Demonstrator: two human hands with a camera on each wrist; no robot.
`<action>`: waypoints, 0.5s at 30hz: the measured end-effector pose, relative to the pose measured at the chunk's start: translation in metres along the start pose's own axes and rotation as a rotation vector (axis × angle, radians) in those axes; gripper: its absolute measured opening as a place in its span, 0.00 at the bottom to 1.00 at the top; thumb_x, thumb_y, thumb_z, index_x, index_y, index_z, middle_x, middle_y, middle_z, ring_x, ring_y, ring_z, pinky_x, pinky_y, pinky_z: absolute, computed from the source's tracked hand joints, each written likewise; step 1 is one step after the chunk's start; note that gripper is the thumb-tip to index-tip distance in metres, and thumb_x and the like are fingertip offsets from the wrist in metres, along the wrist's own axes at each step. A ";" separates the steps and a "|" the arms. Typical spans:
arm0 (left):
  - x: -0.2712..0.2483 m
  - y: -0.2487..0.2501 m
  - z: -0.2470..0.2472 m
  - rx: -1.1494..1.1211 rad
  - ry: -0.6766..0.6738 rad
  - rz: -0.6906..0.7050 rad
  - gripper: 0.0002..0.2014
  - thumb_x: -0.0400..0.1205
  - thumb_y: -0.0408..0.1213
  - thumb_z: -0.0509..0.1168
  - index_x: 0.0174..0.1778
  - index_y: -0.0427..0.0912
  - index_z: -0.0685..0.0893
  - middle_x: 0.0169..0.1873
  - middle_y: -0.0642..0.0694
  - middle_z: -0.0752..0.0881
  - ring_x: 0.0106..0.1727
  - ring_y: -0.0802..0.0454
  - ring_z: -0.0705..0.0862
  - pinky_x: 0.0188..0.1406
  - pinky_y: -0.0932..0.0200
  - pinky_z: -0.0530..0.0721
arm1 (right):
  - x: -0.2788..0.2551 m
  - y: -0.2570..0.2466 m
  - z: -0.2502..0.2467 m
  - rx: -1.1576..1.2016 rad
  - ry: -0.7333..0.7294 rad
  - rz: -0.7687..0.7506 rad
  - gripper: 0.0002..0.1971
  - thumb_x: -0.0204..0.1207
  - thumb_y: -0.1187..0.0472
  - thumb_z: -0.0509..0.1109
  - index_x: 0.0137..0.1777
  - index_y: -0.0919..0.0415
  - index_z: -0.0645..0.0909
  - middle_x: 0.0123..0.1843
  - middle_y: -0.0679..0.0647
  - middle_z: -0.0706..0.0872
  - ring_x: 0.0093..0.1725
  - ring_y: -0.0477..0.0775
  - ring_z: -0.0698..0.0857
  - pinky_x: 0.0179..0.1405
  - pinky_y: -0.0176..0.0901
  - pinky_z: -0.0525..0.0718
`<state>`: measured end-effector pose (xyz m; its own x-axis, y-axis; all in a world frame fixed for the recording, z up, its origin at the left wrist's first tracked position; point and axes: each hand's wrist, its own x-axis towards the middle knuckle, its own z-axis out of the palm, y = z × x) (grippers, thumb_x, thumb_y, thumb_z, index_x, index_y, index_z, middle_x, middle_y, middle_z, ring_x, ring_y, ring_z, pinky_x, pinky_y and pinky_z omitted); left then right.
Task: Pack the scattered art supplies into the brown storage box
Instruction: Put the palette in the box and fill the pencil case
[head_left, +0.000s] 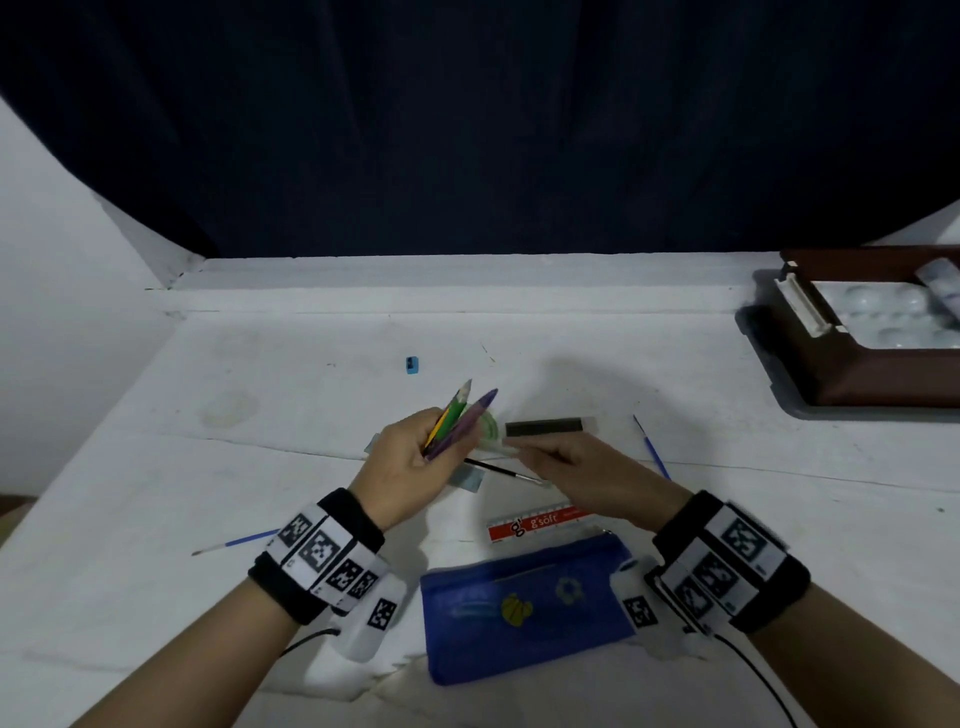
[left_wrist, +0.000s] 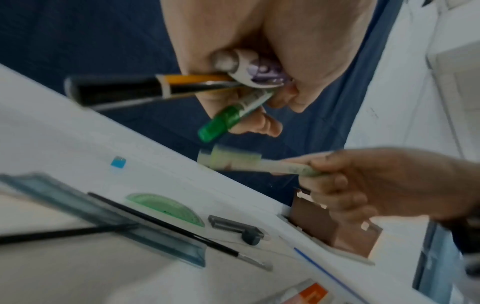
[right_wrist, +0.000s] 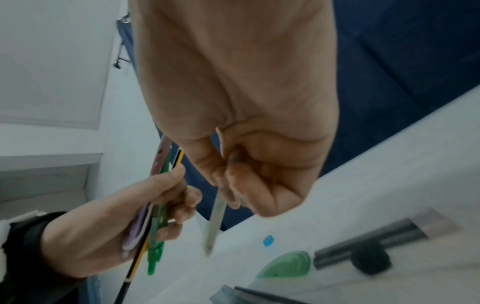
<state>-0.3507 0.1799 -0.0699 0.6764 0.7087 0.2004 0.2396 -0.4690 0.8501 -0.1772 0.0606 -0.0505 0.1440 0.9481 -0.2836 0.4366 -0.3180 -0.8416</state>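
My left hand (head_left: 434, 447) grips a bundle of pens and pencils (head_left: 460, 415): a green one, a yellow-black pencil and a purple pen, tips pointing away from me. In the left wrist view the bundle (left_wrist: 233, 115) sticks out of the fist. My right hand (head_left: 524, 449), just right of it, pinches a thin pale greenish pen (left_wrist: 262, 164), which in the right wrist view (right_wrist: 215, 222) points down toward the table. The brown storage box (head_left: 852, 374) stands open at the far right with a white palette inside.
On the white table lie a green protractor (head_left: 492, 430), a black bar (head_left: 544, 427), a black brush (head_left: 498, 471), a blue sharpener (head_left: 412, 365), two blue brushes (head_left: 652, 448) (head_left: 234, 543), a red ruler (head_left: 540, 522) and a blue pouch (head_left: 524, 608).
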 end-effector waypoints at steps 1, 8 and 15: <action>-0.002 -0.001 -0.001 0.034 -0.021 0.047 0.16 0.79 0.56 0.63 0.36 0.48 0.82 0.28 0.55 0.79 0.31 0.59 0.77 0.32 0.63 0.74 | 0.000 -0.002 0.000 -0.007 -0.012 -0.014 0.17 0.85 0.53 0.56 0.70 0.49 0.77 0.39 0.50 0.77 0.35 0.48 0.73 0.36 0.41 0.70; -0.015 0.001 -0.002 -0.006 -0.205 0.085 0.03 0.85 0.40 0.57 0.50 0.53 0.70 0.31 0.59 0.81 0.30 0.63 0.81 0.33 0.63 0.80 | 0.004 -0.030 0.004 0.389 0.007 -0.154 0.10 0.82 0.54 0.63 0.53 0.62 0.72 0.34 0.52 0.81 0.31 0.47 0.75 0.30 0.35 0.75; -0.007 -0.028 -0.038 0.263 0.003 -0.185 0.18 0.75 0.61 0.64 0.46 0.51 0.88 0.39 0.53 0.91 0.34 0.66 0.83 0.34 0.71 0.76 | 0.021 0.028 0.005 -0.400 -0.170 -0.061 0.11 0.79 0.51 0.68 0.52 0.59 0.80 0.48 0.50 0.83 0.46 0.46 0.82 0.45 0.37 0.80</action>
<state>-0.3884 0.2084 -0.0765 0.6027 0.7960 0.0554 0.5308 -0.4518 0.7170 -0.1661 0.0717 -0.0822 -0.0263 0.9406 -0.3384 0.7540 -0.2035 -0.6245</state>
